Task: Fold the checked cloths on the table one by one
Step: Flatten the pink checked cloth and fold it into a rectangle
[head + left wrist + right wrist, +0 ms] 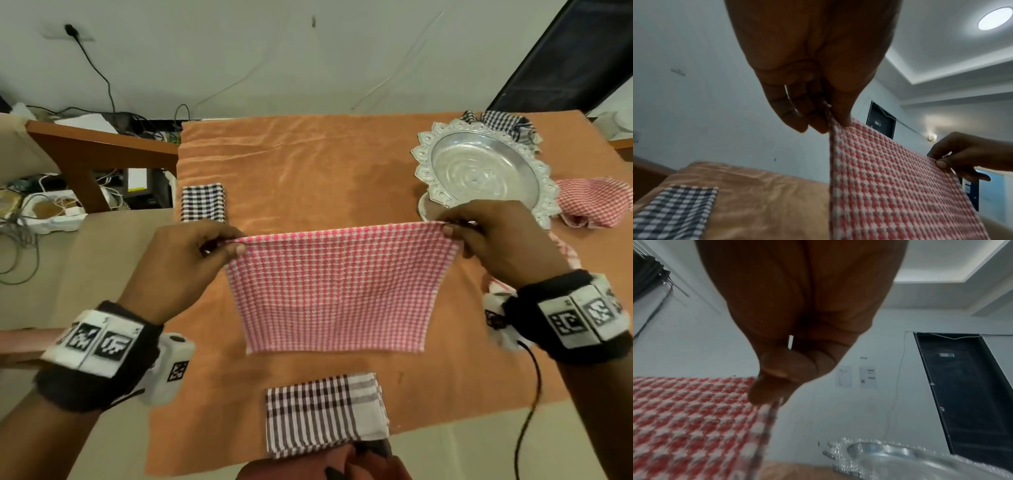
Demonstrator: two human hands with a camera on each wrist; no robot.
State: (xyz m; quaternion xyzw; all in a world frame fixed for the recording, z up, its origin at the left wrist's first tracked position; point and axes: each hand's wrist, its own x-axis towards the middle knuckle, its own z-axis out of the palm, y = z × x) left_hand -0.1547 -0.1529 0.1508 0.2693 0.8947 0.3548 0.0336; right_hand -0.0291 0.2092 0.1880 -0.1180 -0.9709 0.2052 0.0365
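Note:
A pink-and-white checked cloth (335,291) hangs doubled over the orange table cover (308,164), held up by its top fold. My left hand (191,260) pinches the top left corner of the pink cloth (890,186) between thumb and fingers. My right hand (496,236) pinches the top right corner, seen close in the right wrist view beside the pink cloth (694,418). The lower edge of the cloth hangs just above the table cover, toward me. In the left wrist view the right hand (962,159) shows at the far corner.
A folded brown-striped cloth (325,411) lies at the near edge. A folded navy checked cloth (202,202) lies at the left. A silver tray (486,171) stands at the back right, with a crumpled dark checked cloth (503,126) behind it and a crumpled red checked cloth (596,202) to its right.

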